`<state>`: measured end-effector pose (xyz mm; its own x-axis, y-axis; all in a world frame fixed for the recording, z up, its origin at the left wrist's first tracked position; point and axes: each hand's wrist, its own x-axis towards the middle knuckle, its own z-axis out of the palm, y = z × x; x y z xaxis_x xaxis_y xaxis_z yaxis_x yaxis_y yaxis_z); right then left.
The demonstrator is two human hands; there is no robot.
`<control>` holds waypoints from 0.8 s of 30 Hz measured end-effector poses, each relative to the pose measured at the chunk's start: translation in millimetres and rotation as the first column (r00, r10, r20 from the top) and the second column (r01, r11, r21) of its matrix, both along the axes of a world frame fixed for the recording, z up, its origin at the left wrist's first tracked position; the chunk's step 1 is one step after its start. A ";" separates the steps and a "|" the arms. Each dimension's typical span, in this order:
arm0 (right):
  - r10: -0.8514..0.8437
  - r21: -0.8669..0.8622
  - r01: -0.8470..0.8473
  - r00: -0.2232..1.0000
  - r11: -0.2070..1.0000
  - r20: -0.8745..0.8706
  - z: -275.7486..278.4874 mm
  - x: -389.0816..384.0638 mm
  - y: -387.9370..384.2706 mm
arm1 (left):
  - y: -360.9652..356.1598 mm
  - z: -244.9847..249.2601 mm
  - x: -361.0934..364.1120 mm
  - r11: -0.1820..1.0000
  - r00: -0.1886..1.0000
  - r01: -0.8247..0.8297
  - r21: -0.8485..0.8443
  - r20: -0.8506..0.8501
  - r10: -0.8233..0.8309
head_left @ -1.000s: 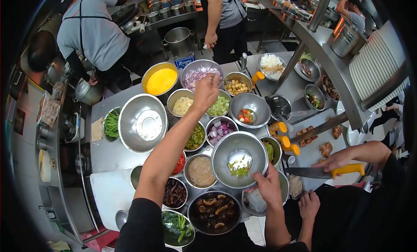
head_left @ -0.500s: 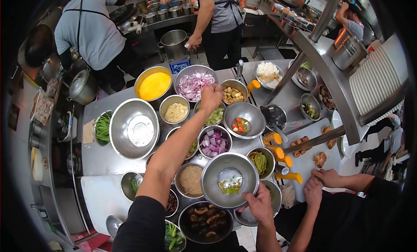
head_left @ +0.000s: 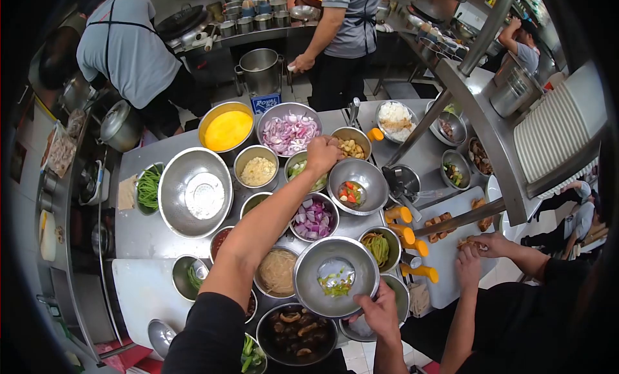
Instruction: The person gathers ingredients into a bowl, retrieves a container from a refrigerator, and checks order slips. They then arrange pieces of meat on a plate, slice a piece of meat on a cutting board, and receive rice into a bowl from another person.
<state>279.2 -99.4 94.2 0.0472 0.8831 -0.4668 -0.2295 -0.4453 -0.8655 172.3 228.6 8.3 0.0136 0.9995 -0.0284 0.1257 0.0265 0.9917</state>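
My left hand [head_left: 324,155] reaches across to the rim of a bowl of browned chunks [head_left: 352,146], its fingers curled together; what they hold is hidden. My right hand [head_left: 379,315] grips the rim of a metal bowl [head_left: 306,278], which has a few chopped green and pale pieces at its bottom. Around my left hand are sliced purple onion [head_left: 290,134], a bowl of chopped green pieces [head_left: 299,169] and a metal bowl with red and green pieces [head_left: 376,174]. Under my left forearm stands a bowl of purple onion chunks [head_left: 314,218].
A co-worker's hands [head_left: 480,248] hold brown food over a white board [head_left: 445,280] at the right. A large metal bowl [head_left: 169,197] stands left. A metal shelf [head_left: 474,126] with stacked plates overhangs the right side. Other people stand at the back.
My left hand has moved slightly right and down, closer to the browned chunks. The bowl in my right hand has shifted slightly left and down. The co-worker's hands have lifted the brown food.
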 end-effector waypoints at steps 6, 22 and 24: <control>-0.032 0.019 0.032 0.999 0.999 0.007 0.1 6.4 -2.4 | 14.4 -17.4 -10.9 0.986 0.911 -0.010 -0.168 0.405 0.078; -0.110 0.069 0.107 0.993 0.992 0.035 -0.1 28.0 40.1 | -89.2 115.4 -92.0 0.999 0.903 0.022 -0.027 0.430 -0.008; -0.114 0.050 0.113 0.993 0.992 0.017 -3.2 28.4 48.2 | -135.3 141.8 -104.2 0.994 0.964 0.067 0.089 0.253 -0.087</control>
